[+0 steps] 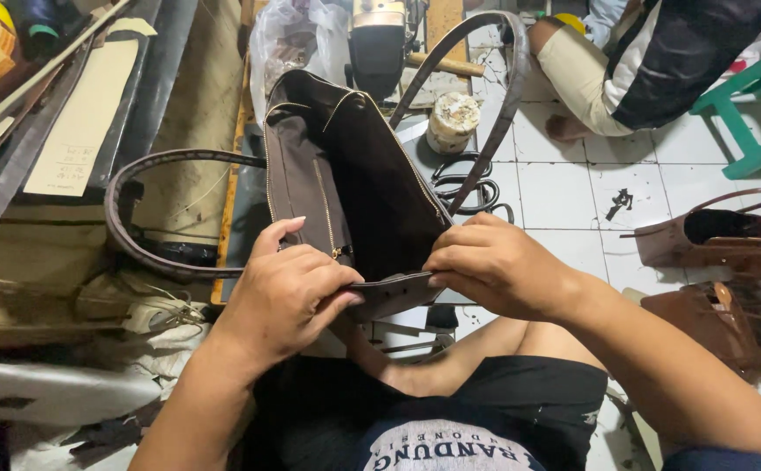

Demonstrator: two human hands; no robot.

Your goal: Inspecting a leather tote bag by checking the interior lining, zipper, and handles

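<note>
Dark brown leather makes up the open handbag [354,183] held over the person's lap, its mouth gaping toward the camera so the dark lining shows. The left hand [284,292] is closed on the near rim, thumb on top and fingers curled underneath, out of sight. The right hand [494,266] pinches the same rim just beside it, its fingertips hidden behind the knuckles. Where exactly the two grips meet is hard to read against the dark edge. One long handle [127,235] loops out to the left, the other handle [507,96] arches up to the right; where the right one joins the bag is hidden behind the bag's side. A small round tin [453,120] stands on the tiled floor [564,187] beyond the bag. Two lighter brown bags [716,279] lie at the right, the lower one cut off by the edge. Another person [642,61] sits at the top, only partly in frame.
</note>
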